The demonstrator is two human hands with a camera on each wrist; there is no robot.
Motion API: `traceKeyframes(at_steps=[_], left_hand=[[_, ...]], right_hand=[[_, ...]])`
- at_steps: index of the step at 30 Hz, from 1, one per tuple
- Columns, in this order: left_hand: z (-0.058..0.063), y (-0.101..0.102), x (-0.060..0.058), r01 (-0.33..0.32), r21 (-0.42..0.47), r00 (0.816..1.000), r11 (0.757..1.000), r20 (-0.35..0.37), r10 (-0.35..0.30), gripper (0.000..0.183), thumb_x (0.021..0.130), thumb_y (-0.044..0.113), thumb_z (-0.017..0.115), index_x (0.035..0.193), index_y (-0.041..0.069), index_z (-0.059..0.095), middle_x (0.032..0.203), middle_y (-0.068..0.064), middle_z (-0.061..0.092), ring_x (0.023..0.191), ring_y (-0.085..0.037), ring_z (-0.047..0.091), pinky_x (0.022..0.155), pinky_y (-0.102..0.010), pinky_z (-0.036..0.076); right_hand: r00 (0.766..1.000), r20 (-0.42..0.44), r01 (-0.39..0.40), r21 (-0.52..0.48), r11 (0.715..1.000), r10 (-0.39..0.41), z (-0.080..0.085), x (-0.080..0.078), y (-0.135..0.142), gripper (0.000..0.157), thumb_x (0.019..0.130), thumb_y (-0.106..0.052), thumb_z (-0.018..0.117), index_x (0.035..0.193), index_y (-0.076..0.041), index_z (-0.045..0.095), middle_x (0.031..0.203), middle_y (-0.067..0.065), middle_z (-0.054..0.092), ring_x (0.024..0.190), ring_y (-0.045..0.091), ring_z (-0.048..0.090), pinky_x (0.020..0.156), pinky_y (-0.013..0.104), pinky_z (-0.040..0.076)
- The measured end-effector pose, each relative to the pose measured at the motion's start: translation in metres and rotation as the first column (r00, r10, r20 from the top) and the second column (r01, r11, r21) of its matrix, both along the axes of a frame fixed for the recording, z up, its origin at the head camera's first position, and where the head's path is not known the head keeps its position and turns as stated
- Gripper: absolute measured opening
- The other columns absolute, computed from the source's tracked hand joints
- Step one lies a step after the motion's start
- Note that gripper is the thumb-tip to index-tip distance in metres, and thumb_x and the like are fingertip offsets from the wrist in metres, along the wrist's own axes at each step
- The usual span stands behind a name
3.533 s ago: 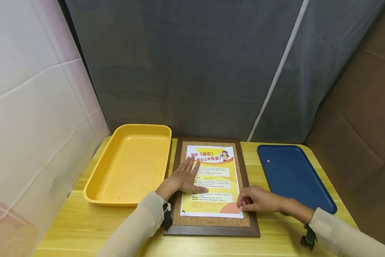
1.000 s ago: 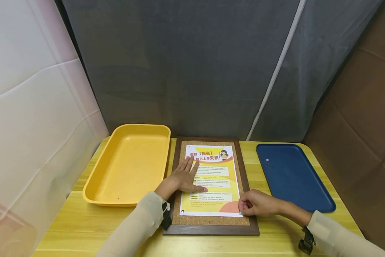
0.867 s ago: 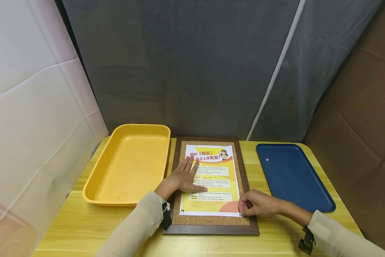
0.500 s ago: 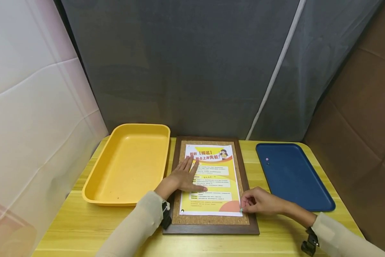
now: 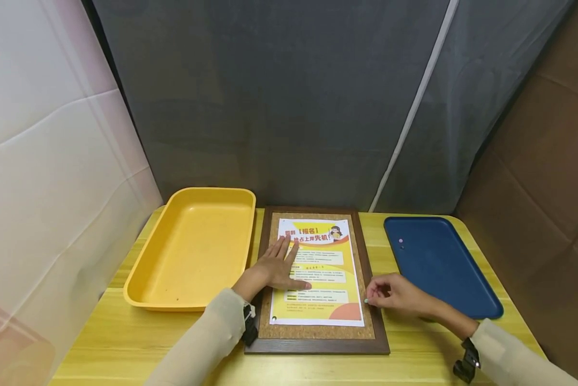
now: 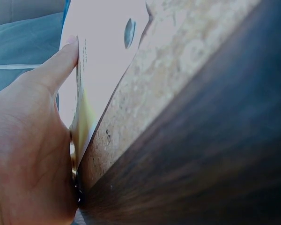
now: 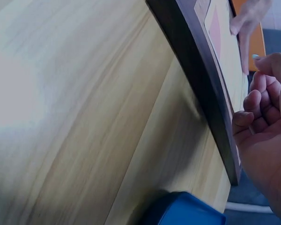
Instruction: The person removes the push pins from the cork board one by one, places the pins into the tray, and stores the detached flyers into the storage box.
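A yellow and white printed poster (image 5: 317, 308) lies on a cork board (image 5: 317, 332) with a dark brown wooden frame (image 5: 317, 347). My left hand (image 5: 274, 271) rests flat on the poster's left side, fingers spread. A round metal thumbtack (image 6: 129, 33) sits in the poster's lower left corner. My right hand (image 5: 390, 292) is over the frame's right side, other fingers curled in. Between its thumb and forefinger it pinches a small pale green thumbtack (image 5: 366, 301), mostly hidden by the fingers. No tack shows in the poster's lower right corner.
To the left stands a deep yellow tray (image 5: 189, 304). A shallow blue tray (image 5: 452, 273) lies to the right, with a small pink piece (image 5: 400, 240) and a dark one at its upper left. A grey curtain (image 5: 269, 107) hangs behind the wooden table (image 5: 125, 343).
My right hand, which was at the poster's lower right corner, has moved up and right off the paper with the green thumbtack. My left hand has stayed in place.
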State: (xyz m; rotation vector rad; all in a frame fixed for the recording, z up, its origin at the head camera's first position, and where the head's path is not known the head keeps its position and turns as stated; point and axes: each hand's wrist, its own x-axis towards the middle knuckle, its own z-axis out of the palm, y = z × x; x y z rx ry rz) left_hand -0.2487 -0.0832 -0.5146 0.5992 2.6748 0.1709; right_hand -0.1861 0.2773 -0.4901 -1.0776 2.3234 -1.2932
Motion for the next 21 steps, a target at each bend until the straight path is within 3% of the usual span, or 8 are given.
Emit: traceKeyframes(at_steps=[6, 16, 21], left_hand=[[0.010, 0.000, 0.006, -0.001, 0.017, 1.000, 1.000, 0.008, 0.001, 0.130, 0.085, 0.091, 0.051, 0.171, 0.012, -0.007, 0.175, -0.015, -0.021, 0.163, -0.034, -0.015, 0.132, -0.052, 0.000], [0.005, 0.001, 0.004, -0.010, 0.007, 1.000, 1.000, 0.002, 0.010, 0.129, 0.086, 0.091, 0.050, 0.171, 0.013, -0.008, 0.175, -0.014, -0.022, 0.163, -0.033, -0.016, 0.132, -0.051, 0.000], [0.017, 0.002, 0.010, -0.015, 0.024, 1.000, 1.000, 0.007, 0.014, 0.128, 0.087, 0.088, 0.055, 0.171, 0.011, -0.002, 0.176, -0.016, -0.017, 0.164, -0.035, -0.011, 0.132, -0.051, 0.004]], right_hand=[[0.997, -0.037, 0.061, -0.006, 0.998, -0.061, -0.003, -0.007, 0.009, 0.013, 0.095, 0.000, 0.077, 0.092, -0.013, 0.074, 0.080, -0.001, 0.069, 0.072, 0.001, 0.055, 0.061, 0.021, 0.048], [0.985, -0.098, 0.140, -0.025, 0.990, -0.141, -0.009, -0.018, 0.025, 0.018, 0.091, 0.004, 0.078, 0.089, -0.014, 0.074, 0.078, -0.007, 0.065, 0.069, 0.001, 0.052, 0.058, 0.021, 0.045], [0.982, -0.102, 0.162, 0.003, 0.987, -0.161, -0.008, -0.022, 0.033, 0.015, 0.092, 0.004, 0.076, 0.091, -0.010, 0.075, 0.080, -0.004, 0.068, 0.069, 0.002, 0.054, 0.059, 0.022, 0.047]])
